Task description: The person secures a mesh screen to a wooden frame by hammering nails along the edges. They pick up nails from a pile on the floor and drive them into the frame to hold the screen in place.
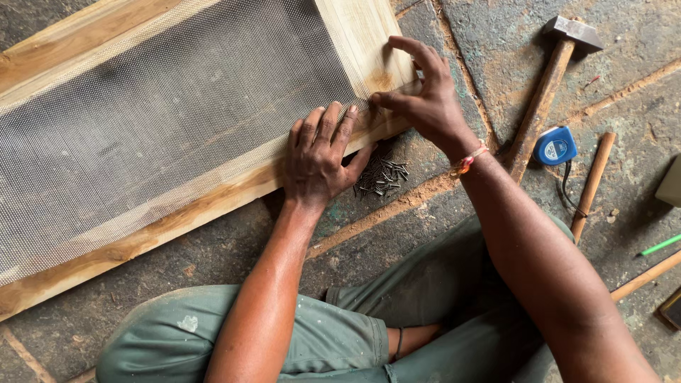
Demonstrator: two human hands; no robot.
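Note:
A wooden frame (177, 213) covered with fine wire mesh (163, 106) lies tilted on the stone floor. My left hand (319, 152) lies flat on the frame's near rail by its corner, fingers together, pressing the mesh edge down. My right hand (422, 92) hovers over the same corner, thumb and forefinger pinched at the mesh edge; whether a nail sits between them I cannot tell. A small pile of dark nails (383, 176) lies on the floor just below the corner, between both hands.
A hammer (546, 85) with a wooden handle lies at the right, a blue tape measure (555, 147) beside it. A wooden stick (592, 181), a green pencil (660, 245) and another stick (645, 275) lie further right. My crossed legs in green trousers (340, 333) fill the bottom.

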